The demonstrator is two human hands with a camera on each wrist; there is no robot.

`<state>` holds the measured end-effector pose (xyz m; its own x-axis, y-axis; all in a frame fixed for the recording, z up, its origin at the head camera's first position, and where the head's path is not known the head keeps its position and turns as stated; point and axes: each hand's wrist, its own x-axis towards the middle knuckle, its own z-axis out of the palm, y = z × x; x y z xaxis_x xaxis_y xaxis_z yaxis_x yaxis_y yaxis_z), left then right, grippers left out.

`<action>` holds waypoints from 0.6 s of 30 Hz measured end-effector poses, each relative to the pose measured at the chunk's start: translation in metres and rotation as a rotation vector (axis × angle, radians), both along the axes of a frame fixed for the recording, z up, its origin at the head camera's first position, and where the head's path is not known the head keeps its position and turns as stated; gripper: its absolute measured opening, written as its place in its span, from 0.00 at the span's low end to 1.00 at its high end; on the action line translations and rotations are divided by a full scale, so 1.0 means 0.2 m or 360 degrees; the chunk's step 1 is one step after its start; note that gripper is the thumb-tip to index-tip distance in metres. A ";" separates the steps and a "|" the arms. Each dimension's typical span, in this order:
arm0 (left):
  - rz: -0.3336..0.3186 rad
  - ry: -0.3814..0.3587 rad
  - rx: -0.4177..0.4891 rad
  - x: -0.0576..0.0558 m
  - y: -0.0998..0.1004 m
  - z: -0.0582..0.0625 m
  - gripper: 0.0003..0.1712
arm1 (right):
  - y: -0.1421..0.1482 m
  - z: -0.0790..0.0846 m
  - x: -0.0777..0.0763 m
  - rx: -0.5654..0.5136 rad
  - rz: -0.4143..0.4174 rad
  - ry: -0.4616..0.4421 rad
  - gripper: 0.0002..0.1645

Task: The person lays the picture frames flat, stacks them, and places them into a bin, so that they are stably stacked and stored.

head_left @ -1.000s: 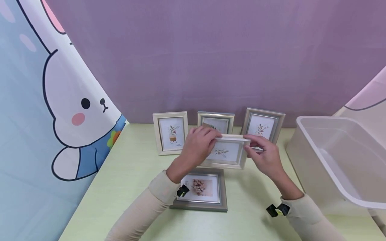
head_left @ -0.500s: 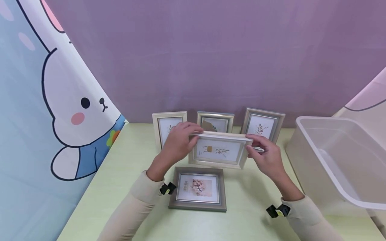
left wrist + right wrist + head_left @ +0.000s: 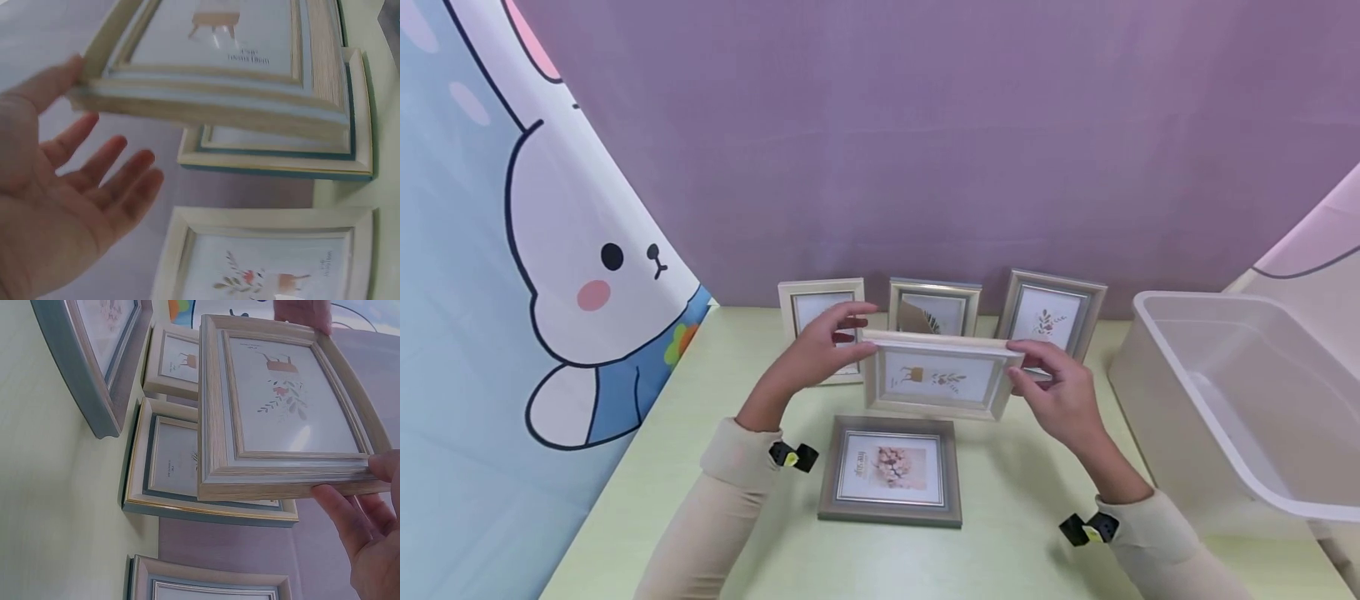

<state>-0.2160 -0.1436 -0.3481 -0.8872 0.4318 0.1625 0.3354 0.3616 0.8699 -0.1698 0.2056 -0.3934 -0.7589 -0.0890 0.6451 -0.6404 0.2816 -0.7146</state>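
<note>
A pale wood-look picture frame with a small plant print is held sideways above the table. My right hand pinches its right end between thumb and fingers, as the right wrist view also shows, with the frame tilted. My left hand is at the left end. In the left wrist view its thumb touches or nearly touches the frame's corner, and the other fingers spread loosely away from it. A wider grey-brown picture frame lies face up below, nearer the body.
Behind stand a cream frame, a gold-and-grey frame, partly hidden by the held one, and a grey-brown frame. A deep beige bin stands at the right. A purple cloth backs the pale green table.
My left hand has moved left from the top of the held frame to its left end, and its fingers have loosened. The right hand keeps its hold almost in place.
</note>
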 end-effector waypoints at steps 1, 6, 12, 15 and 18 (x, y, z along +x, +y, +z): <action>-0.0030 -0.0061 0.0032 -0.01 -0.01 -0.01 0.33 | 0.00 0.00 0.00 0.0006 0.0010 0.0004 0.22; -0.0224 -0.0218 0.0165 -0.05 -0.05 -0.08 0.41 | 0.00 -0.01 0.01 0.0017 0.0012 -0.0001 0.22; -0.0461 -0.0271 0.0331 -0.07 -0.06 -0.12 0.64 | -0.01 -0.02 0.02 0.0014 0.0030 -0.0026 0.22; -0.0514 -0.0289 0.0372 -0.08 -0.05 -0.14 0.70 | -0.01 -0.02 0.02 -0.0008 0.0046 -0.0035 0.22; -0.0550 -0.0298 0.0409 -0.09 -0.05 -0.15 0.71 | -0.01 -0.02 0.01 -0.0009 0.0062 -0.0030 0.22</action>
